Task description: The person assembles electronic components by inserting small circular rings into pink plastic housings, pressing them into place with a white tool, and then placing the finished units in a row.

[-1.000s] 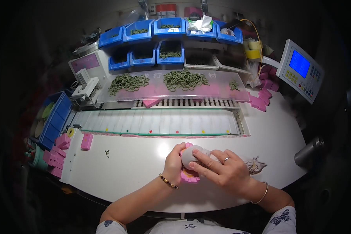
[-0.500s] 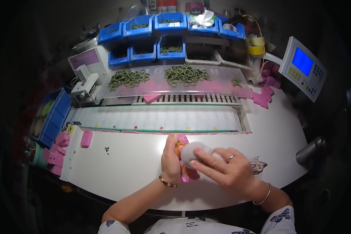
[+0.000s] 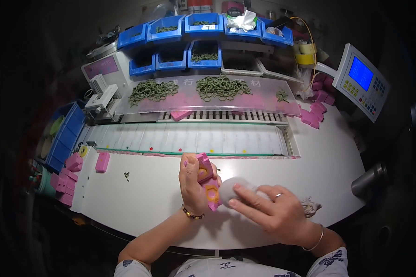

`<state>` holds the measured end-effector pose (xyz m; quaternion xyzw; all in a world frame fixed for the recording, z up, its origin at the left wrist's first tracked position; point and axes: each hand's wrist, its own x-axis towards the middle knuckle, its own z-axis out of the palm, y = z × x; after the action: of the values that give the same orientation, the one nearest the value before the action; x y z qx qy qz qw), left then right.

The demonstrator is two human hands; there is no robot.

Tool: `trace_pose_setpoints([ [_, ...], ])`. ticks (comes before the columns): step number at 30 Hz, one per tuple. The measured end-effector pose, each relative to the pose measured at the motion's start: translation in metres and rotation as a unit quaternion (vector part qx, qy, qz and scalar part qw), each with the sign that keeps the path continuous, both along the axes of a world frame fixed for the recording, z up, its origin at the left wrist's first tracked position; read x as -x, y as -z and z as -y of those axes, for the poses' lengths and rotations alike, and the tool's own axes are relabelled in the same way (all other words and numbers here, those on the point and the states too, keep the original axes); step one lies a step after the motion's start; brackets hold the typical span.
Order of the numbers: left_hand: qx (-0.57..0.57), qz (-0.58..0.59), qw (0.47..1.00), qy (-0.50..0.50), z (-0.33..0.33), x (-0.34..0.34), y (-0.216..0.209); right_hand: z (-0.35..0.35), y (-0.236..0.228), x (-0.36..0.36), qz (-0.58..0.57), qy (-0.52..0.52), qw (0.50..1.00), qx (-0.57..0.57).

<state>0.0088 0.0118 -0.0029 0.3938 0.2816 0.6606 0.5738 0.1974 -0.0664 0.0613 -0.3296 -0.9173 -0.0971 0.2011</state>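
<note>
Left hand (image 3: pixel 192 187): grip wrapped round pink block (image 3: pixel 211 183) above table (image 3: pixel 138 198); we see orange-lined hollows, but most fingers hidden behind block. Right hand (image 3: pixel 282 212): grip holding grey rounded object (image 3: pixel 235 185), smeared by blur; we cannot name its kind. Object just beside block, contact unclear. Pale streaked bundle (image 3: pixel 312 207) partly covered by right hand. Sleeves (image 3: pixel 332 264) cut off at lower edge. Lower left blue bin (image 3: pixel 142 72): contents lost in shadow.

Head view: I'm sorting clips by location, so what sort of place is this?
Probably a workshop, perhaps for ring models: green rings heaped on a clear shelf, a control panel with a lit screen, and a pink mould-like block in the left hand.
</note>
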Motion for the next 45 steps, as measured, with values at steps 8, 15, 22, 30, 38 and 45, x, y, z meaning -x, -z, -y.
trace_pose_setpoints([
  [8, -0.211, -0.044, 0.977, -0.003, 0.003, 0.0, -0.009, 0.009, 0.017, 0.02, 0.022, 0.01, 0.999, -0.031],
  [15, -0.055, -0.091, 0.991, -0.082, -0.014, 0.023, -0.006, 0.002, 0.021, -0.017, -0.003, 0.062, 0.997, 0.041],
  [22, 0.16, 0.037, 0.982, 0.095, -0.013, 0.026, -0.001, -0.01, 0.034, -0.057, 0.051, 0.258, 0.963, 0.055],
  [30, 0.057, -0.039, 0.992, 0.105, 0.009, 0.004, 0.009, -0.035, 0.022, -0.021, -0.176, 0.11, 0.971, 0.119],
  [38, -0.04, -0.092, 0.978, 0.185, 0.016, 0.017, 0.014, -0.052, 0.028, 0.011, -0.406, -0.004, 0.868, 0.286],
  [45, -0.219, -0.343, 0.903, -0.141, 0.009, 0.022, 0.019, -0.061, 0.034, 0.02, -0.442, 0.046, 0.876, 0.189],
])
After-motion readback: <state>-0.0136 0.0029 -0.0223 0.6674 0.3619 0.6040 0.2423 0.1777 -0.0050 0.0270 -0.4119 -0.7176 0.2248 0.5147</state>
